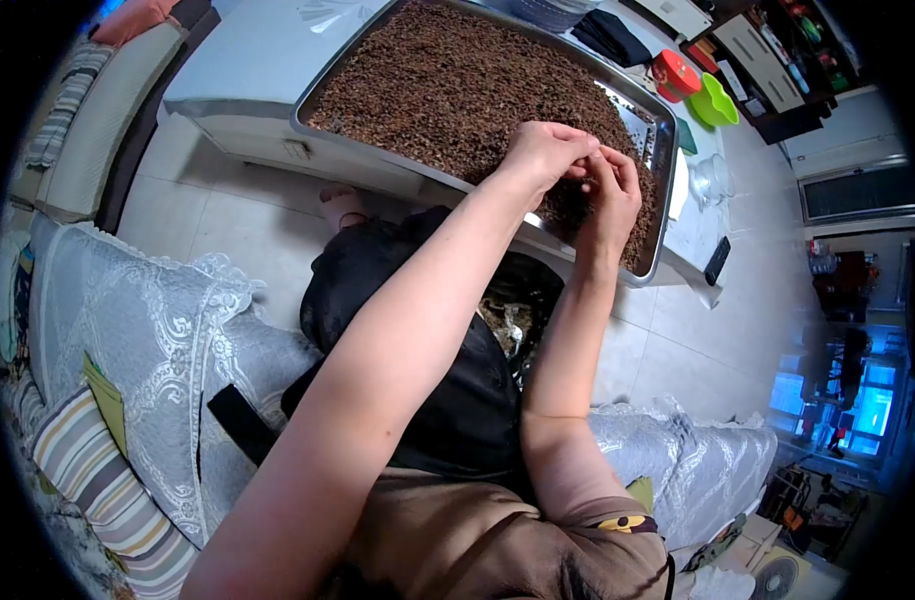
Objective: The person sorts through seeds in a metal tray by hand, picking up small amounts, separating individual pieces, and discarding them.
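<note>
A large metal tray [668, 150] on the table holds a thick layer of small dark brown bits [448, 75]. Over the tray's near right part, my left hand [550, 150] and my right hand [610, 190] meet at the fingertips. The fingers of both hands are bent and pinched together. Whatever lies between the fingertips is too small to make out. Below the tray, a black bag or cloth [378, 290] lies over my lap, with an opening that shows crumpled shiny material [513, 320].
The white table [238, 60] bears a red container [675, 76], a green bowl [715, 100], dark cloth [613, 38], a clear container [711, 180] and a black phone-like object [718, 261]. A lace-covered sofa [128, 310] with a striped cushion [108, 470] surrounds me.
</note>
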A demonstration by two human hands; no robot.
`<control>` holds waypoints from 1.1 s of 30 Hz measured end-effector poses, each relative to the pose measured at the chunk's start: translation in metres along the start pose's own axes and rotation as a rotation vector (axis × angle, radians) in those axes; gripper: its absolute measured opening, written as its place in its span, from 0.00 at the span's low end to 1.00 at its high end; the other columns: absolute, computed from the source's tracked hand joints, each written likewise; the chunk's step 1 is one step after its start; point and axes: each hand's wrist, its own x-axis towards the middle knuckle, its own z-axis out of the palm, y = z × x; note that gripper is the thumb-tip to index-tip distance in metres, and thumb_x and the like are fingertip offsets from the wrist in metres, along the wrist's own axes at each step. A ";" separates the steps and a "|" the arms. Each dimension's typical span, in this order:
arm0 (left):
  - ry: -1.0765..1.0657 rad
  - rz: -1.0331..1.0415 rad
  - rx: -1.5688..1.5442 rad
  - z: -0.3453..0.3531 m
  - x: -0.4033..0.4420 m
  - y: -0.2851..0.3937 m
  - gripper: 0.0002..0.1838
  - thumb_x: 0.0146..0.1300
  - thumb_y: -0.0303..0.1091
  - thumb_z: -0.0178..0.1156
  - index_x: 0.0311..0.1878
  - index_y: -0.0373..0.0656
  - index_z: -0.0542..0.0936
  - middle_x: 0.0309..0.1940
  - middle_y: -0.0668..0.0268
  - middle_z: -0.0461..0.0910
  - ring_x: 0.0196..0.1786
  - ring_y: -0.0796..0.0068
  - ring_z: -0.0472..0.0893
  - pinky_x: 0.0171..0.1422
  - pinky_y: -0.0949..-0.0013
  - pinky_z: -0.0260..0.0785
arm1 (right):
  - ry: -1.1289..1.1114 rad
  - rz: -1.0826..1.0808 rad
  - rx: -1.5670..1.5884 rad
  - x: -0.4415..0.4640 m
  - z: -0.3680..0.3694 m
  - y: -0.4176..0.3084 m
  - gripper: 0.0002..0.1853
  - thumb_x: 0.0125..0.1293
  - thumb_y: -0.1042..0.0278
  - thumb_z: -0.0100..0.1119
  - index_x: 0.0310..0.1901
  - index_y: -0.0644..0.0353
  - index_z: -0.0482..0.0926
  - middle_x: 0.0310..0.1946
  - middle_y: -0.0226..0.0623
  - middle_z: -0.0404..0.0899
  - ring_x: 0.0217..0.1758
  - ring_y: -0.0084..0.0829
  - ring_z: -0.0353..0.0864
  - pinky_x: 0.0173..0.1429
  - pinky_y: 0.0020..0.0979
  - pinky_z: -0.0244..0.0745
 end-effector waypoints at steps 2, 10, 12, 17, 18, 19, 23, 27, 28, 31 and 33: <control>-0.032 -0.032 -0.114 -0.001 0.003 -0.004 0.11 0.69 0.31 0.62 0.49 0.35 0.83 0.39 0.65 0.85 0.40 0.79 0.83 0.47 0.77 0.78 | 0.044 0.087 0.242 -0.007 0.005 -0.004 0.09 0.67 0.67 0.64 0.44 0.60 0.81 0.37 0.28 0.82 0.38 0.18 0.78 0.40 0.21 0.70; -0.041 -0.077 -0.138 0.001 -0.001 -0.002 0.11 0.69 0.31 0.62 0.48 0.34 0.82 0.37 0.64 0.84 0.39 0.77 0.84 0.49 0.75 0.80 | -0.077 0.266 0.758 -0.003 -0.007 0.008 0.08 0.68 0.69 0.60 0.46 0.60 0.79 0.38 0.31 0.82 0.39 0.21 0.79 0.42 0.23 0.73; -0.068 -0.111 -0.142 0.001 -0.003 -0.001 0.10 0.69 0.32 0.62 0.47 0.35 0.83 0.36 0.65 0.84 0.39 0.77 0.83 0.49 0.75 0.80 | -0.022 0.246 0.701 -0.003 -0.009 0.008 0.08 0.68 0.69 0.60 0.46 0.60 0.79 0.38 0.32 0.82 0.39 0.21 0.79 0.42 0.23 0.73; -0.113 -0.165 -0.061 0.004 -0.009 0.005 0.08 0.69 0.35 0.63 0.42 0.39 0.82 0.33 0.70 0.82 0.34 0.82 0.80 0.42 0.79 0.76 | 0.077 0.130 0.465 -0.008 -0.002 -0.002 0.09 0.70 0.70 0.57 0.47 0.63 0.77 0.40 0.37 0.80 0.38 0.25 0.80 0.40 0.24 0.75; -0.108 -0.173 -0.059 0.005 -0.009 0.005 0.08 0.69 0.35 0.63 0.41 0.40 0.82 0.32 0.71 0.81 0.32 0.83 0.79 0.40 0.80 0.75 | 0.070 0.125 0.452 -0.009 -0.002 -0.002 0.08 0.70 0.70 0.57 0.47 0.63 0.77 0.40 0.37 0.80 0.39 0.25 0.80 0.41 0.24 0.75; -0.103 -0.181 -0.057 0.005 -0.009 0.005 0.08 0.68 0.36 0.63 0.40 0.41 0.81 0.31 0.72 0.80 0.31 0.85 0.77 0.38 0.81 0.73 | 0.063 0.119 0.439 -0.010 -0.003 -0.003 0.08 0.70 0.70 0.57 0.47 0.63 0.77 0.39 0.36 0.80 0.39 0.25 0.80 0.41 0.25 0.75; -0.162 -0.189 -0.043 0.003 -0.007 0.004 0.06 0.68 0.36 0.64 0.38 0.45 0.80 0.29 0.76 0.78 0.29 0.89 0.74 0.32 0.85 0.68 | -0.039 0.147 0.599 -0.008 -0.009 0.004 0.07 0.70 0.68 0.58 0.45 0.61 0.77 0.40 0.36 0.80 0.40 0.25 0.79 0.43 0.26 0.74; -0.190 -0.156 0.032 0.003 -0.009 0.015 0.05 0.65 0.33 0.63 0.34 0.46 0.79 0.26 0.77 0.77 0.26 0.91 0.72 0.27 0.87 0.65 | -0.105 0.175 0.692 -0.005 -0.016 0.001 0.06 0.70 0.68 0.58 0.44 0.60 0.77 0.40 0.36 0.80 0.41 0.25 0.79 0.40 0.25 0.74; -0.185 -0.146 0.018 0.002 -0.013 0.022 0.05 0.65 0.33 0.62 0.32 0.46 0.79 0.25 0.77 0.76 0.24 0.91 0.72 0.26 0.87 0.65 | -0.085 0.159 0.678 -0.008 -0.017 -0.005 0.07 0.70 0.69 0.58 0.45 0.60 0.75 0.40 0.36 0.81 0.41 0.25 0.79 0.40 0.25 0.74; 0.053 -0.072 -0.002 -0.010 -0.010 0.032 0.07 0.64 0.35 0.63 0.31 0.46 0.78 0.23 0.77 0.74 0.23 0.90 0.69 0.24 0.84 0.62 | -0.107 0.097 0.495 -0.016 -0.028 -0.026 0.05 0.71 0.70 0.59 0.42 0.60 0.74 0.38 0.38 0.81 0.37 0.24 0.80 0.35 0.24 0.73; 0.208 0.060 0.104 -0.019 -0.009 0.034 0.08 0.66 0.36 0.63 0.32 0.44 0.78 0.24 0.77 0.74 0.24 0.90 0.68 0.26 0.84 0.61 | -0.243 0.104 0.276 -0.026 -0.043 -0.042 0.05 0.70 0.72 0.58 0.40 0.61 0.73 0.35 0.39 0.81 0.34 0.22 0.78 0.34 0.23 0.72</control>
